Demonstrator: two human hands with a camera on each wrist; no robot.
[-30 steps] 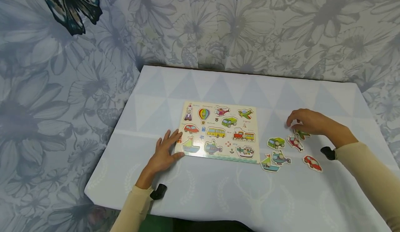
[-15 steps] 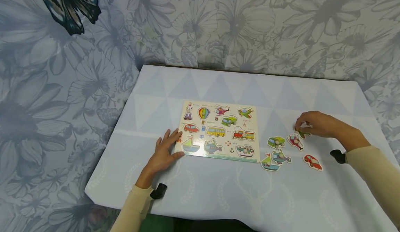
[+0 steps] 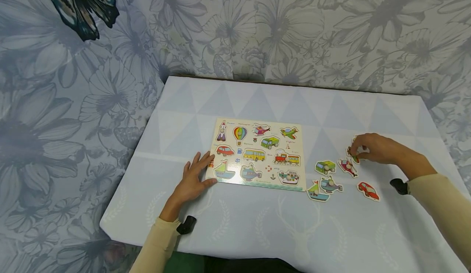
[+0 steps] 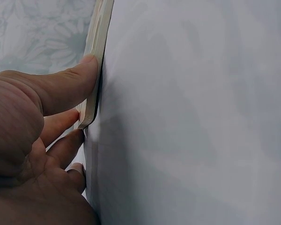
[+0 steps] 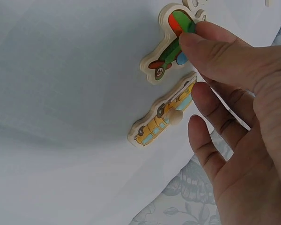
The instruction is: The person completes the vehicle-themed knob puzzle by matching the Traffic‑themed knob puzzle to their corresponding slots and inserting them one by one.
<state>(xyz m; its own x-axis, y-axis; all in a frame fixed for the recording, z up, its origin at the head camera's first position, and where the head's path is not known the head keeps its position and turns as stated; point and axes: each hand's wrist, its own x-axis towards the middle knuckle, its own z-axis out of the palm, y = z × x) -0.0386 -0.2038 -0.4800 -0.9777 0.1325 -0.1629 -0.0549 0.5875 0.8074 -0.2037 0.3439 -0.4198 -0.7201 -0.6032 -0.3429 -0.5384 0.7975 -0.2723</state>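
The flat puzzle board (image 3: 270, 183), printed with pictures of vehicles, lies in the middle of the table. My left hand (image 3: 193, 181) rests at its near left corner, fingers spread along the left side; in the left wrist view the thumb (image 4: 72, 86) presses the board's edge (image 4: 91, 105). To the right of the board, my right hand (image 3: 380, 148) pinches a green airplane puzzle piece (image 5: 171, 51) between thumb and index finger, its other fingers loosely bent. A yellow bus piece (image 5: 150, 129) with a wooden knob lies beside it.
Between the board and my right hand lie a green truck piece (image 3: 325, 167), a helicopter piece (image 3: 347, 166), a blue aircraft-like piece (image 3: 330, 185) and a sailboat piece (image 3: 317, 193). A red car piece (image 3: 368, 191) lies apart. A patterned wall (image 3: 294, 44) borders the table's far edge.
My right hand has moved a little to the right and closed its thumb and index finger on the airplane piece, which has shifted slightly. My left hand and the board stay put.
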